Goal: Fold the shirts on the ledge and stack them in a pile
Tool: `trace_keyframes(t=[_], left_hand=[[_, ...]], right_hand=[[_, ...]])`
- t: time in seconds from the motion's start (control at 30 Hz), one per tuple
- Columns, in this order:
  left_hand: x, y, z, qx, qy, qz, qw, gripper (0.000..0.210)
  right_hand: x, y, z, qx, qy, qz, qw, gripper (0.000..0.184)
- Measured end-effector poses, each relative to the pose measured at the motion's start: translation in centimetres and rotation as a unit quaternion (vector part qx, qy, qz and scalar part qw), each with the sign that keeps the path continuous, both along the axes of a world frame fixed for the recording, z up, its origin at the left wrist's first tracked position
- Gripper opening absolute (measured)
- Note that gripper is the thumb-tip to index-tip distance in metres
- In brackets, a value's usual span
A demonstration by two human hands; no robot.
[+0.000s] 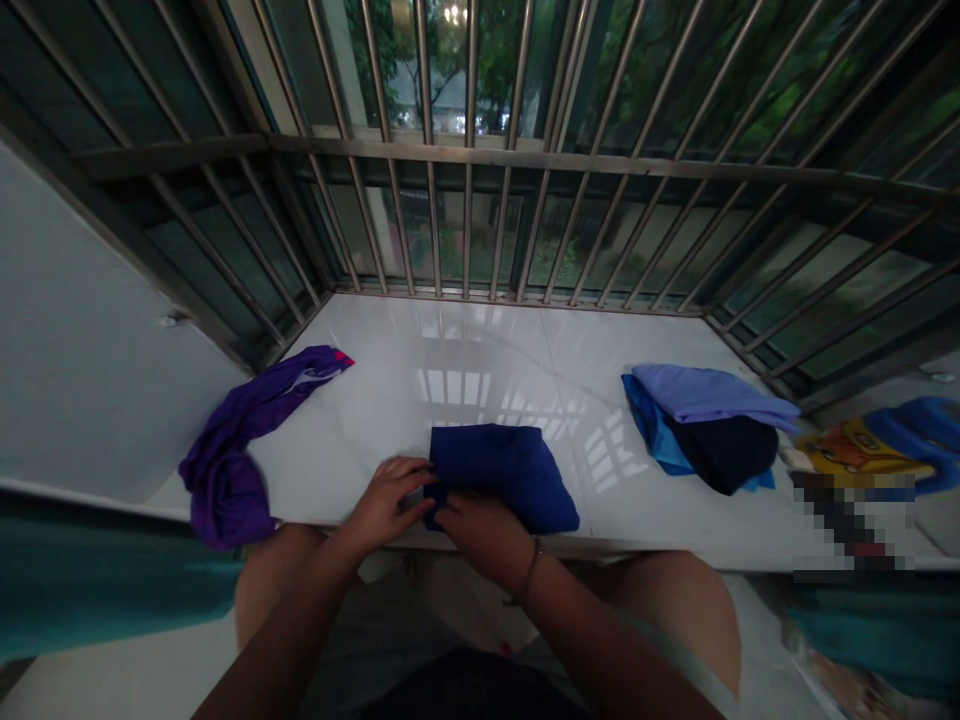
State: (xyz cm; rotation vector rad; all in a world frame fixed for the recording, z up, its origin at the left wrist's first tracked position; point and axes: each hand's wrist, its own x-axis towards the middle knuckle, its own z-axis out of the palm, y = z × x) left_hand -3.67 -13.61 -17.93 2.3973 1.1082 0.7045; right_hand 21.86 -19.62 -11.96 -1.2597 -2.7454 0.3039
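A dark blue folded garment [502,478] lies on the white tiled sill in front of me, its right side slanting outward. My left hand [391,503] is at its left edge, thumb and fingers apart, fingertips touching the cloth. Bent over the lower left corner, my right hand [480,535] has its fingers closed on the fabric; part of the grip is hidden beneath the hand. A purple garment [232,450] lies crumpled on the left. To the right is a stack of folded clothes, with a lavender piece [712,393] above a navy piece [724,450] and a bright blue piece [656,430].
Metal window bars [469,155] close off the back of the white sill [375,400]. A blue and yellow printed cloth item [877,440] lies at the far right, beside a pixelated patch. Teal curtains [112,580] hang at both sides. My knees press near the front edge.
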Motion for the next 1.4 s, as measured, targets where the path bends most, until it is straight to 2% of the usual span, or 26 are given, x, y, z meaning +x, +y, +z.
trace_keyframes(t=[0.07, 0.13, 0.27, 0.4, 0.53, 0.63, 0.7, 0.8, 0.9, 0.97, 1.03, 1.13, 1.2, 1.23, 1.3, 1.33, 1.4], left_hand=[[0.2, -0.1, 0.0, 0.003, 0.024, -0.008, 1.000, 0.040], [0.3, -0.1, 0.0, 0.003, 0.044, -0.007, 0.999, 0.045], [0.7, -0.4, 0.0, 0.008, 0.059, 0.009, 0.998, 0.052], [1.0, -0.6, 0.3, 0.020, 0.055, 0.019, 0.998, 0.044], [1.2, -0.7, 0.6, 0.034, 0.047, 0.030, 0.998, 0.030], [1.3, -0.7, 0.7, 0.033, 0.037, 0.029, 0.998, 0.028], [1.2, -0.7, 0.6, 0.026, 0.033, 0.033, 0.999, 0.026], [1.1, -0.5, 0.0, 0.013, 0.022, 0.054, 0.998, 0.027], [1.1, -0.3, -0.7, -0.001, 0.007, 0.072, 0.997, 0.042], [1.0, -0.3, -1.0, -0.011, 0.000, 0.074, 0.997, 0.051], [0.9, -0.1, -1.1, -0.018, -0.016, 0.072, 0.997, 0.050], [0.4, 0.3, -1.3, -0.040, -0.078, 0.072, 0.994, 0.043], [0.2, 0.8, -1.2, -0.065, -0.132, 0.102, 0.984, 0.033], [0.2, 1.0, -1.1, -0.079, -0.154, 0.130, 0.976, 0.030], [0.6, 1.4, -0.8, -0.108, -0.180, 0.185, 0.960, 0.032], [1.1, 1.6, -0.6, -0.120, -0.185, 0.196, 0.955, 0.035], [2.6, 1.9, 0.0, -0.129, -0.184, 0.182, 0.957, 0.045]], right_hand=[[-1.9, -0.8, -1.2, -0.005, -0.006, 0.032, 0.999, 0.018], [-2.8, -1.3, -1.8, -0.009, -0.003, 0.025, 1.000, 0.018], [-2.1, -1.0, -1.4, -0.038, 0.030, 0.033, 0.998, 0.013], [0.2, 1.2, 0.9, -0.074, 0.135, 0.021, 0.988, 0.020], [1.8, 5.0, 4.4, -0.037, 0.252, -0.024, 0.967, 0.023], [1.5, 7.6, 6.4, -0.031, 0.326, -0.041, 0.944, 0.025], [0.6, 8.5, 6.8, -0.043, 0.338, -0.045, 0.939, 0.026], [-1.3, 8.3, 5.1, -0.057, 0.263, -0.022, 0.963, 0.023], [-3.1, 6.5, 1.6, -0.049, 0.121, 0.033, 0.991, 0.019], [-3.9, 4.9, -0.6, -0.034, 0.061, 0.045, 0.997, 0.021], [-4.3, 3.6, -2.2, -0.022, 0.047, 0.029, 0.998, 0.024], [-4.3, 2.4, -3.0, -0.019, 0.072, -0.006, 0.997, 0.042], [-4.3, 2.0, -3.2, -0.022, 0.085, -0.031, 0.996, 0.052], [-4.3, 1.9, -3.2, -0.025, 0.084, -0.038, 0.995, 0.049], [-4.4, 1.8, -3.5, -0.031, 0.075, -0.042, 0.996, 0.032], [-4.5, 1.8, -3.6, -0.033, 0.074, -0.039, 0.996, 0.026], [-4.6, 1.8, -3.9, -0.037, 0.084, -0.036, 0.995, 0.032]])
